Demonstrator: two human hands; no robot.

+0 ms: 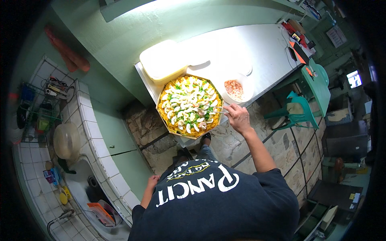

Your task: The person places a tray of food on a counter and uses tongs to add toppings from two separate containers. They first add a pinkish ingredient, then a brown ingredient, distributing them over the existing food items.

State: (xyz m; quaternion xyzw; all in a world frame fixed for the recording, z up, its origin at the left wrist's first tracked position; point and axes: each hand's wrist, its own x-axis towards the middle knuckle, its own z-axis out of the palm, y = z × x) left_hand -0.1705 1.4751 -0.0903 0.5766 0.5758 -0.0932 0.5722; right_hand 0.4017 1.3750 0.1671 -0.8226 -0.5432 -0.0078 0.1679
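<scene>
Head view: left hand [153,180] at seven o'clock from the egg-topped noodles [187,105], grip I cannot tell. Noodles lie at the wearer's twelve. Metal tongs [213,111] at three: best worked low, lightly. Shrimp tub [248,90] at two. Right hand [239,117] pinches the tongs.

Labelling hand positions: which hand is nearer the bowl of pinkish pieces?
Right: the right hand, holding tongs, is close to the bowl; the left hand is farther off, beside the shirt.

Free passage lies along the tray's [162,120] near-left side; the tub [164,60] bars the far left, the bowl [247,95] and right hand [238,117] the right.
</scene>
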